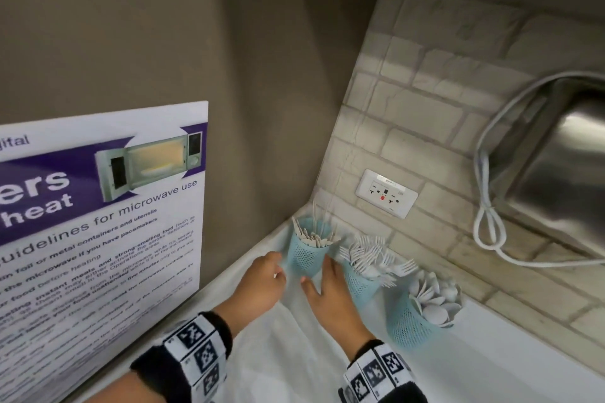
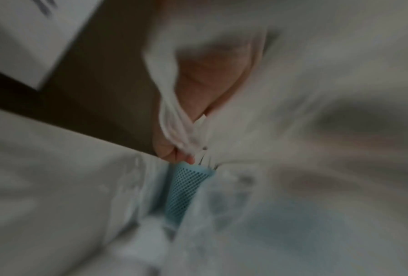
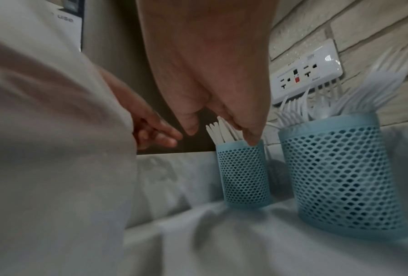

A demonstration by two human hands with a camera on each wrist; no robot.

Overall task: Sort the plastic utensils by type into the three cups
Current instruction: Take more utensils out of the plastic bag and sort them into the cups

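On the white cloth-covered counter (image 1: pixel 327 370), from the head view, three pale blue perforated plastic cups stand in a row along the tiled wall: the corner cup (image 1: pixel 306 253) holds flat white plastic knives (image 1: pixel 314 239), the middle cup (image 1: pixel 358 283) white forks (image 1: pixel 373 258), the near cup (image 1: pixel 409 324) rounded white spoons (image 1: pixel 432 301). Both hands flank the corner cup, the left hand (image 1: pixel 258 285) just beside its wall, the right hand (image 1: pixel 330 294) with relaxed fingers at its base.

From the left wrist, heavily blurred, whether the left hand's fingers (image 2: pixel 186 156) grip anything I cannot tell.

From the right wrist, a straight fingertip (image 3: pixel 253 141) touches the corner cup's smooth rim, fingers apart, holding nothing. A glossy white wall socket (image 3: pixel 306 72) sits behind.
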